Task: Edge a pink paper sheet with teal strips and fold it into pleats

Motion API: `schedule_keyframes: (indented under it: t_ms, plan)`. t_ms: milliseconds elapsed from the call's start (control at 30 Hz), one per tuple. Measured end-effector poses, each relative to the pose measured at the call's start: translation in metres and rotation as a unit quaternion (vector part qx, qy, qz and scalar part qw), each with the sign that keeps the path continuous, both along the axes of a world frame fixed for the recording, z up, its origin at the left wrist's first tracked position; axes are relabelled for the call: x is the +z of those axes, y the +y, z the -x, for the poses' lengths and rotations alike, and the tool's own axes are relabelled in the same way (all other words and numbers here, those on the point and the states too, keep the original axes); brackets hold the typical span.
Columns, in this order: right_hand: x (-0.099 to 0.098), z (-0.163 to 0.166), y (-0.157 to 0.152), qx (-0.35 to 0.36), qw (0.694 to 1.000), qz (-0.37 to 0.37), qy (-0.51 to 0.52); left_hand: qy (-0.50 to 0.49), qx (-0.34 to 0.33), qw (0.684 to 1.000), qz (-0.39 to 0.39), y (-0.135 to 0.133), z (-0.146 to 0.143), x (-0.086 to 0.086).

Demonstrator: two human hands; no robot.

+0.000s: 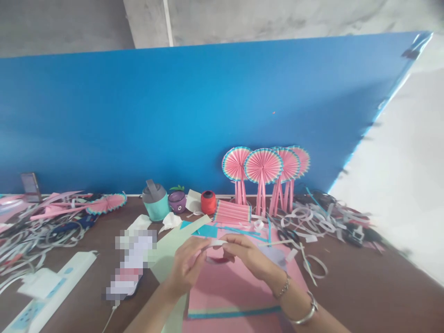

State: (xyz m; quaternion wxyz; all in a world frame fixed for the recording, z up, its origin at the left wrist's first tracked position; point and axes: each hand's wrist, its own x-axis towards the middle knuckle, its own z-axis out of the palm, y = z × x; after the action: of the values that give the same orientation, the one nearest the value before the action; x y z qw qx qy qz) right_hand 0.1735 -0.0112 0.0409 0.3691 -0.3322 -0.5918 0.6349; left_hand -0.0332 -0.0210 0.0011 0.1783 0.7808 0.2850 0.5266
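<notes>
Between my two hands is a roll of white tape (218, 242), held by its sides over the pink paper. My left hand (187, 263) pinches the left side of the ring, and my right hand (248, 256) has its fingers closed on the right side. Below them lies a pink paper sheet (236, 291) with a yellow and blue strip along its near edge. Pale green paper (166, 259) sticks out to the left, and blue paper (204, 230) lies just beyond my hands. A folded pink pleated piece (233, 211) rests behind.
Several round pink paper fans (263, 166) lean against the blue partition (156, 115). Tangled white strips (308, 219) lie right, near scissors (287, 235). A teal cup (155, 203), purple pot (177, 202) and red thread spool (208, 202) stand behind. Left are a phone (130, 268) and power strip (52, 296).
</notes>
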Motion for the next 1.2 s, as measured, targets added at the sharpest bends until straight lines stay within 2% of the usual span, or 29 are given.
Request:
schedule_keyframes:
  t_ms: [267, 567, 1000, 1100, 1133, 1200]
  plan:
    - [-0.013, -0.003, 0.009, 0.01, 0.995, 0.08, 0.057, -0.01, -0.021, 0.998, 0.054, -0.006, -0.002, 0.004]
    - [-0.019, -0.006, 0.011, 0.062, 0.984, 0.143, 0.092, -0.005, -0.079, 0.978, 0.194, -0.011, -0.005, 0.011]
    - [-0.022, -0.013, 0.016, 0.079, 0.979, 0.162, 0.098, -0.042, -0.109, 0.946, 0.302, -0.013, -0.007, 0.012]
    - [-0.018, -0.009, 0.014, 0.056, 0.988, 0.131, 0.066, -0.067, -0.085, 0.943, 0.316, -0.011, -0.009, 0.009]
    - [-0.016, -0.007, 0.012, 0.026, 0.994, 0.099, 0.044, -0.09, -0.074, 0.938, 0.328, -0.01, -0.01, 0.007]
    - [-0.013, -0.001, 0.007, -0.081, 0.996, -0.007, -0.022, -0.145, -0.05, 0.921, 0.358, -0.007, -0.011, 0.004]
